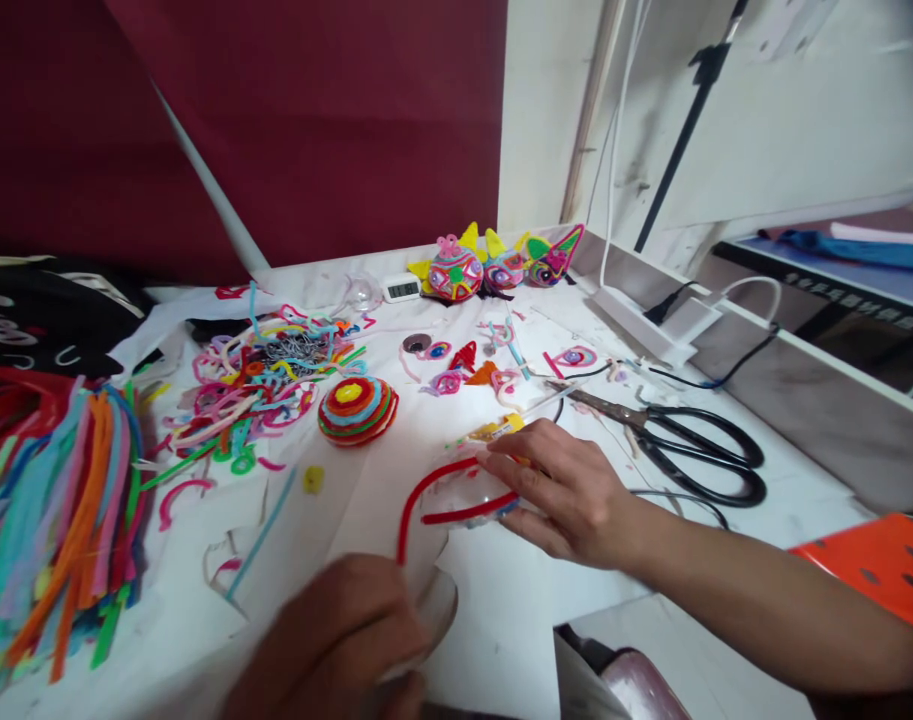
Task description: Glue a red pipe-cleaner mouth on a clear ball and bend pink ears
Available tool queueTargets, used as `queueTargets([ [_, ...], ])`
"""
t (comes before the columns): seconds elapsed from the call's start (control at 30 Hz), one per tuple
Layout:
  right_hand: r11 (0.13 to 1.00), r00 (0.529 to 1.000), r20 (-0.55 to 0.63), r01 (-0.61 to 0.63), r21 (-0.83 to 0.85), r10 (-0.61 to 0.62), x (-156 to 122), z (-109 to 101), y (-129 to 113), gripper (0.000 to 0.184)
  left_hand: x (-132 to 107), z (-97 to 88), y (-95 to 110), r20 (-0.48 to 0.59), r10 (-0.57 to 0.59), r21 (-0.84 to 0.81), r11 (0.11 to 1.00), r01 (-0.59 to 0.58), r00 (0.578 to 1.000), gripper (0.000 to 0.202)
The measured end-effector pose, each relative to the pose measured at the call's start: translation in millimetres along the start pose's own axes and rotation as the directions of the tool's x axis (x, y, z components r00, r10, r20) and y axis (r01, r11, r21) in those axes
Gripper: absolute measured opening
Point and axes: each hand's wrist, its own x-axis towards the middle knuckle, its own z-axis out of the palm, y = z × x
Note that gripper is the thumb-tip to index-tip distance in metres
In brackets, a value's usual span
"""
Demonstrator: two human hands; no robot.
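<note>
Over the white tabletop (793, 482): two-handed shaping around a clear rounded piece (463, 496), set near the middle of the view.

Right hand (568, 490): closed on the far end of the clear rounded piece, fingers pressing near the upper end of a red stem (406, 520); best kept firm enough to prevent turning, yet light enough not to dent seemingly thin plastic.

Left hand (343, 640): pinching the near end of the red stem, lower and apart from the clear rounded piece; exact finger placement too blurred to tell.

Red stem: bowed out between both hands, clear of the rim at the bend; probably best guided with an even, gentle pull to avoid kinks and gaps.

Lower red strip (463, 515): laid along the near side, left tip loose; worth pressing down snugly.

Striped dome (358, 411): resting to the left, rings packed side by side; a fair model for close spacing.

Black-handled scissors (700, 450): lying beyond the right wrist, apparently handy for any trimming.
</note>
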Motion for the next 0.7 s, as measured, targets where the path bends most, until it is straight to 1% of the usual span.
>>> queueTargets([
  [0.03,1.0,1.0,0.003,-0.006,-0.001,0.006,-0.3,0.1,0.0,0.037,5.9,8.6,12.8,0.071,-0.07,-0.111,0.991,0.077,0.995,0.026],
  [0.07,1.0,1.0,0.004,-0.011,-0.003,0.011,-0.6,0.3,0.1,0.037,11.6,18.3,23.3,0.135,-0.231,-0.24,0.936,0.258,0.964,0.02],
  [0.1,1.0,1.0,0.003,-0.015,-0.005,0.015,-1.0,0.6,0.3,0.039,16.2,28.5,30.8,0.251,-0.293,-0.381,0.847,0.372,0.923,0.017],
  [0.13,1.0,1.0,-0.005,-0.015,-0.008,0.015,-1.4,0.8,0.7,0.04,19.4,38.4,35.5,0.351,-0.35,-0.491,0.721,0.489,0.869,0.019],
  [0.17,1.0,1.0,-0.012,-0.015,-0.01,0.014,-1.7,1.0,1.1,0.04,21.0,47.8,37.7,0.411,-0.43,-0.568,0.569,0.595,0.804,0.024],
  [0.2,1.0,1.0,-0.019,-0.014,-0.012,0.014,-1.9,1.2,1.4,0.04,21.7,56.2,38.2,0.446,-0.501,-0.624,0.421,0.659,0.742,0.032],
  [0.23,1.0,1.0,-0.021,-0.016,-0.013,0.016,-1.9,1.2,1.6,0.04,21.8,63.3,37.8,0.457,-0.555,-0.669,0.301,0.68,0.695,0.04],
  [0.27,1.0,1.0,-0.022,-0.019,-0.015,0.019,-1.8,1.2,1.6,0.039,22.2,69.2,37.2,0.432,-0.595,-0.714,0.234,0.66,0.678,0.044],
  [0.3,1.0,1.0,-0.023,-0.022,-0.016,0.022,-1.5,1.1,1.6,0.037,23.3,73.7,37.0,0.399,-0.619,-0.746,0.21,0.632,0.677,0.043],
  [0.33,1.0,0.999,-0.023,-0.025,-0.017,0.024,-1.3,1.0,1.4,0.036,25.4,77.0,37.4,0.368,-0.641,-0.761,0.208,0.614,0.673,0.039],
  [0.4,1.0,0.999,-0.021,-0.024,-0.018,0.024,-1.0,0.9,0.9,0.035,32.8,80.8,39.9,0.32,-0.72,-0.784,0.164,0.599,0.616,0.035],
  [0.47,1.0,1.0,-0.02,-0.021,-0.016,0.021,-1.2,1.0,0.3,0.037,42.4,82.9,42.7,0.254,-0.779,-0.851,0.102,0.515,0.574,0.03],
  [0.53,1.0,1.0,-0.022,-0.018,-0.015,0.017,-1.6,1.2,-0.4,0.038,51.6,84.5,44.0,0.217,-0.817,-0.912,0.026,0.409,0.535,0.027],
  [0.57,1.0,1.0,-0.025,-0.014,-0.017,0.014,-1.8,1.3,-0.8,0.039,55.5,85.3,44.2,0.219,-0.829,-0.934,-0.025,0.356,0.515,0.026],
  [0.63,1.0,0.999,-0.032,-0.005,-0.023,0.005,-2.1,1.5,-1.5,0.038,61.6,86.4,44.4,0.256,-0.84,-0.956,-0.146,0.256,0.478,0.024],
  [0.7,0.999,0.999,-0.04,0.004,-0.034,-0.005,-2.0,1.6,-2.1,0.037,65.9,86.3,45.9,0.292,-0.858,-0.956,-0.246,0.162,0.423,0.02],
])
